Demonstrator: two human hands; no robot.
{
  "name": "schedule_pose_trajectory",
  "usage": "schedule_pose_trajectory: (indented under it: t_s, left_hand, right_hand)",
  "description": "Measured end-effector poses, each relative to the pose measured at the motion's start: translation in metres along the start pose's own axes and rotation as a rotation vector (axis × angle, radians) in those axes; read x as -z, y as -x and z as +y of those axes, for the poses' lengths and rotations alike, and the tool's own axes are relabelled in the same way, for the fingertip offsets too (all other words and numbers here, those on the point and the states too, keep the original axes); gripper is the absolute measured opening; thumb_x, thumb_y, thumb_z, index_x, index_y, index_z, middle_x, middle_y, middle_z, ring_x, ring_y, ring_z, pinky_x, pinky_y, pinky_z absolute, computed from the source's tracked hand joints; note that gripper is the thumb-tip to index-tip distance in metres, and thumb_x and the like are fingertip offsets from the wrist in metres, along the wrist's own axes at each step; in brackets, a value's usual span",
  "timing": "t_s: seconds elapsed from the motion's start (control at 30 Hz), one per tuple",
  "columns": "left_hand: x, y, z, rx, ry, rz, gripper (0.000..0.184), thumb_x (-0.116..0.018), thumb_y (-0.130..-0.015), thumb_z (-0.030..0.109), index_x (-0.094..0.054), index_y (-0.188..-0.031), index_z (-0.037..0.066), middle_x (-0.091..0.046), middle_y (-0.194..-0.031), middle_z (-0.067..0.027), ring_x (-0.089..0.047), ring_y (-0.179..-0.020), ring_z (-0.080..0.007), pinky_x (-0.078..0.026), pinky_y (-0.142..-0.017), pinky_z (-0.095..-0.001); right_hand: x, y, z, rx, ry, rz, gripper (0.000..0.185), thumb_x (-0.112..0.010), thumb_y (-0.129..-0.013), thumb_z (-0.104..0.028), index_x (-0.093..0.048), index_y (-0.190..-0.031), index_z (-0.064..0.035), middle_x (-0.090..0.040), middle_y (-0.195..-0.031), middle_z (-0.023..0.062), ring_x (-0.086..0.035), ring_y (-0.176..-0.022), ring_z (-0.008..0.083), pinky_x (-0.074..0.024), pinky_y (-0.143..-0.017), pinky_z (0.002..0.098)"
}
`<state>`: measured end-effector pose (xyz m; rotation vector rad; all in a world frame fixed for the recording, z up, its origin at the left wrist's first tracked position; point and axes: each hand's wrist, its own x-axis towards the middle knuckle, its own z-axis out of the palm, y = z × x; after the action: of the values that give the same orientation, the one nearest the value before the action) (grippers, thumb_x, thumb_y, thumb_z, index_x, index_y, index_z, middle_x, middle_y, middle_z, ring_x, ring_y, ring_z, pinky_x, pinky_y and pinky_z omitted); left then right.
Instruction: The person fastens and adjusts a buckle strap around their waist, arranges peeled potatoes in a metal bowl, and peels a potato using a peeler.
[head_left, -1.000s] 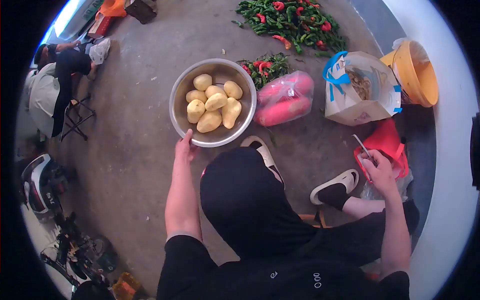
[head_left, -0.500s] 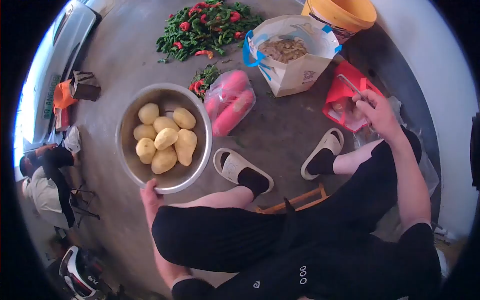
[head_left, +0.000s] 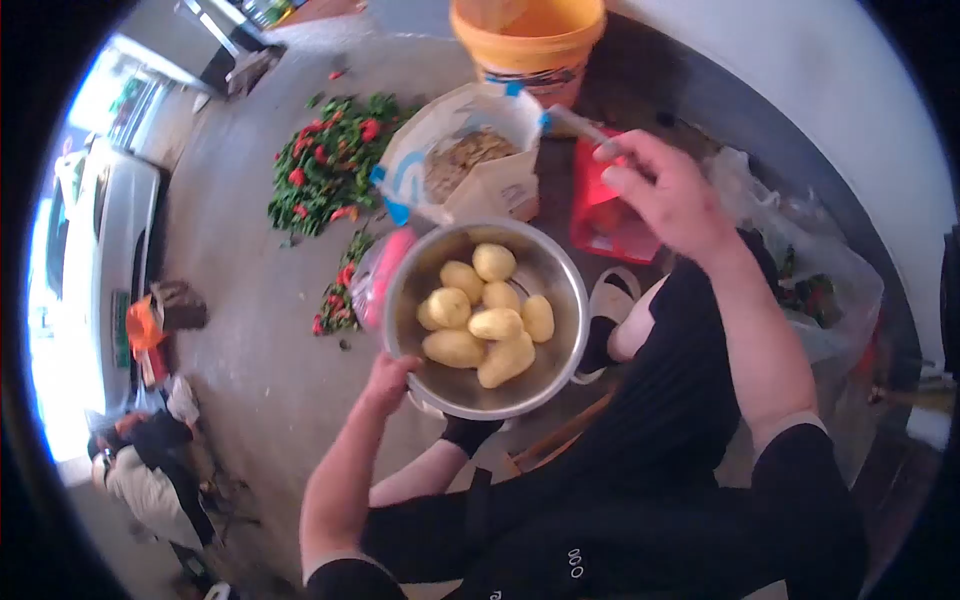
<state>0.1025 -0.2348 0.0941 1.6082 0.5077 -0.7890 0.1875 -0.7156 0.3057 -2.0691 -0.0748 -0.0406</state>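
My left hand (head_left: 392,380) grips the rim of a round steel basin (head_left: 572,340) at its lower left. Several peeled, pale yellow potatoes (head_left: 495,324) lie in the basin, which is over my feet and in front of my knees. My right hand (head_left: 665,190) is raised to the right of the basin, closed on a slim metal tool (head_left: 580,127) that looks like a peeler, blurred and pointing up-left. Below that hand sits a red bag (head_left: 600,215). Beyond the basin stands a white bag (head_left: 510,193) holding brownish peelings (head_left: 468,165).
Green and red peppers (head_left: 330,165) are heaped on the floor, left of the white bag. A pink bundle in plastic (head_left: 385,272) is partly behind the basin. An orange bucket (head_left: 530,50) stands at the back, a clear plastic bag (head_left: 830,285) at right. Another person (head_left: 150,490) sits far left.
The basin has moved right and nearer my body, carried by my left hand, and the potatoes have shifted inside it. My right hand still holds the tool. The camera view has turned.
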Motion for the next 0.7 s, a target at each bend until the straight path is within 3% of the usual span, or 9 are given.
schedule_pose_trajectory:
  t_s: [0.2,0.27,0.37,0.47,0.53,0.57,0.63,0.67,0.7]
  left_hand:
    - [-0.074,-0.091,-0.054,0.027,0.146,-0.054,0.047,-0.065,-0.084,0.001,-0.061,-0.131,-0.001,-0.070,-0.110,-0.0097,-0.068,-0.100,-0.0245,-0.056,-0.088,-0.0383]
    - [-0.079,-0.096,-0.068,0.052,0.218,-0.056,0.050,-0.064,-0.085,0.000,-0.057,-0.135,0.001,-0.068,-0.114,-0.0111,-0.069,-0.099,-0.0259,-0.060,-0.083,-0.0385]
    - [-0.079,-0.113,-0.073,-0.037,0.213,-0.023,0.050,-0.065,-0.085,0.001,-0.058,-0.135,0.000,-0.068,-0.117,-0.0101,-0.066,-0.105,-0.0247,-0.055,-0.092,-0.0377]
    - [-0.081,-0.129,-0.059,0.033,0.239,0.126,0.059,-0.067,-0.087,0.005,-0.051,-0.143,0.001,-0.064,-0.130,-0.0125,-0.065,-0.111,-0.0263,-0.054,-0.096,-0.0419]
    - [-0.064,-0.158,-0.060,-0.112,-0.073,0.177,0.061,-0.068,-0.089,0.009,-0.048,-0.146,0.000,-0.064,-0.132,-0.0132,-0.065,-0.114,-0.0280,-0.054,-0.098,-0.0423]
    - [-0.069,-0.157,-0.042,-0.430,-0.151,0.237,0.059,-0.068,-0.089,0.012,-0.049,-0.144,-0.001,-0.065,-0.131,-0.0132,-0.065,-0.114,-0.0278,-0.053,-0.099,-0.0414]
    - [-0.084,-0.104,0.045,-0.599,-0.417,0.359,0.056,-0.069,-0.090,0.015,-0.053,-0.141,-0.002,-0.067,-0.128,-0.0124,-0.065,-0.114,-0.0263,-0.052,-0.099,-0.0395]
    - [-0.079,-0.085,0.079,-0.470,-0.471,0.314,0.053,-0.069,-0.091,0.016,-0.055,-0.139,-0.002,-0.067,-0.127,-0.0117,-0.065,-0.114,-0.0251,-0.052,-0.098,-0.0386]
    - [-0.074,-0.066,0.113,-0.343,-0.534,0.264,0.050,-0.068,-0.093,0.018,-0.057,-0.137,-0.002,-0.068,-0.125,-0.0110,-0.065,-0.114,-0.0239,-0.051,-0.098,-0.0377]
  right_hand:
    - [0.015,0.019,0.010,0.004,0.285,-0.128,0.024,-0.067,-0.095,-0.020,-0.064,-0.113,-0.0030,-0.071,-0.098,0.0184,-0.070,-0.095,0.0356,-0.0540,-0.082,0.0451]
    - [0.021,0.028,0.014,0.036,0.335,-0.100,0.026,-0.067,-0.095,-0.020,-0.064,-0.114,-0.0036,-0.070,-0.096,0.0175,-0.070,-0.092,0.0364,-0.0540,-0.082,0.0461]
    - [0.026,0.031,0.012,0.046,0.333,-0.098,0.028,-0.068,-0.095,-0.022,-0.063,-0.115,-0.0040,-0.070,-0.096,0.0172,-0.070,-0.092,0.0367,-0.0542,-0.081,0.0468]
    - [0.025,0.034,0.006,0.017,0.306,-0.065,0.030,-0.068,-0.096,-0.024,-0.063,-0.117,-0.0041,-0.071,-0.098,0.0176,-0.071,-0.094,0.0363,-0.0546,-0.082,0.0462]
    - [0.022,0.034,0.005,-0.023,0.275,-0.011,0.032,-0.067,-0.097,-0.026,-0.063,-0.119,-0.0041,-0.072,-0.099,0.0177,-0.071,-0.095,0.0357,-0.0547,-0.082,0.0452]
    - [0.021,0.033,0.005,-0.067,0.223,0.013,0.032,-0.066,-0.098,-0.027,-0.063,-0.120,-0.0042,-0.072,-0.099,0.0178,-0.071,-0.095,0.0351,-0.0546,-0.082,0.0446]
    - [0.025,0.030,0.011,-0.152,0.121,0.062,0.034,-0.065,-0.099,-0.030,-0.063,-0.122,-0.0045,-0.073,-0.099,0.0179,-0.072,-0.096,0.0338,-0.0545,-0.082,0.0435]
    - [0.026,0.026,0.032,0.012,0.213,0.117,0.035,-0.060,-0.103,-0.032,-0.062,-0.124,-0.0048,-0.073,-0.098,0.0147,-0.072,-0.089,0.0275,-0.0540,-0.080,0.0408]
    - [0.028,0.027,0.039,-0.021,0.170,0.090,0.034,-0.059,-0.104,-0.032,-0.063,-0.123,-0.0048,-0.072,-0.097,0.0133,-0.070,-0.088,0.0253,-0.0537,-0.080,0.0400]
